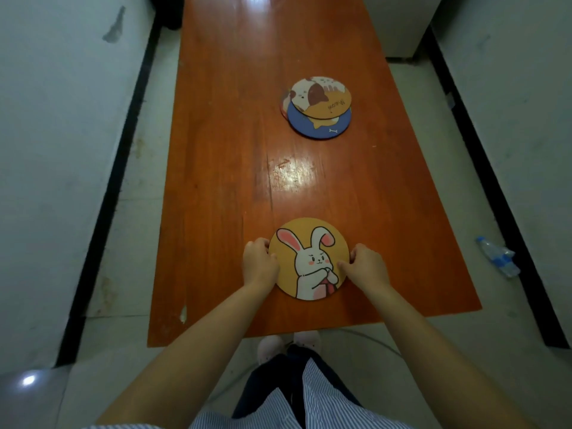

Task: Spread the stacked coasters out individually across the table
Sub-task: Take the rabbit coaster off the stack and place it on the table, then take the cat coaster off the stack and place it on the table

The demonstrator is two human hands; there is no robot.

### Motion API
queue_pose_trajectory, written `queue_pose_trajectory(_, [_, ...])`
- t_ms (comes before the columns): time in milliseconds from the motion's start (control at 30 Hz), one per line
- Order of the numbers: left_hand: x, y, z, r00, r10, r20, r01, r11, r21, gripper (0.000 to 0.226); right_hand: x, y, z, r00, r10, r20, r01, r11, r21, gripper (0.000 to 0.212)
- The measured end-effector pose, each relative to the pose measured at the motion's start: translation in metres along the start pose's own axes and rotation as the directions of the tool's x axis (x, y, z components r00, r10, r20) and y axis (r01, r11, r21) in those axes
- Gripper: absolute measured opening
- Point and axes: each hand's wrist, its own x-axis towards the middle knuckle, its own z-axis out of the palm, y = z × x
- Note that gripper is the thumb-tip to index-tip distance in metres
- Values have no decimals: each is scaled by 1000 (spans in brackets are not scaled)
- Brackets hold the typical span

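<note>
A round yellow coaster with a white rabbit [309,258] lies flat near the front edge of the orange wooden table [223,181]. My left hand [259,261] grips its left rim and my right hand [366,265] grips its right rim, fingers curled on the edge. Farther back, right of centre, a loose stack of coasters [317,107] rests on the table: a cat coaster [322,96] on top, a blue one [318,128] beneath it, and a sliver of another at the left edge.
The table is long and narrow, with pale floor on both sides. A crushed plastic bottle [498,257] lies on the floor to the right. White cabinets or walls stand at both sides. My feet show below the table's front edge.
</note>
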Motion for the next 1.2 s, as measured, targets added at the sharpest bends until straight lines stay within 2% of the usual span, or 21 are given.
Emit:
queue_pose_trajectory(67, [-4,-4,0,999,-6,-45,10,997,73,50,-4,-4,-4,998,23,-62,-28,997,-76,44])
queue_pose_trajectory(100, [-4,-7,-2,998,11,-67,-3,994,108,56,-4,-7,-5,995,-14,-96,-2,987,-160,55])
queue_pose_trajectory(133, [-4,-10,-3,996,45,-77,-33,989,147,57,-4,-9,-6,990,-76,-116,46,968,-248,62])
queue_pose_trajectory(200, [-3,-21,-13,989,127,-82,-104,966,237,48,-7,-19,-1,957,-272,-97,220,904,-365,59])
queue_pose_trajectory(300, [4,-43,-38,964,262,-55,-221,896,385,34,-10,-46,13,875,-479,-73,422,828,-370,34])
queue_pose_trajectory(333, [8,-53,-48,957,289,-41,-245,873,421,32,-11,-59,20,855,-515,-63,464,813,-350,31])
queue_pose_trajectory(467, [33,-90,-100,926,377,4,-324,790,520,29,-10,-127,52,813,-582,28,563,773,-292,49])
queue_pose_trajectory(633, [90,-128,-175,896,442,34,-386,740,550,28,-3,-218,94,845,-535,-5,513,812,-278,54])
queue_pose_trajectory(733, [125,-145,-211,862,496,107,-467,694,549,29,2,-259,115,909,-415,-29,394,882,-259,58])
queue_pose_trajectory(833, [152,-156,-235,821,550,153,-537,654,533,28,3,-279,135,967,-256,16,252,939,-232,59])
queue_pose_trajectory(1033, [194,-157,-247,754,577,315,-647,568,508,29,-1,-293,141,992,-129,-2,125,969,-214,58])
queue_pose_trajectory(1200, [238,-125,-238,664,596,451,-741,445,502,31,5,-313,128,995,-66,-78,42,960,-278,43])
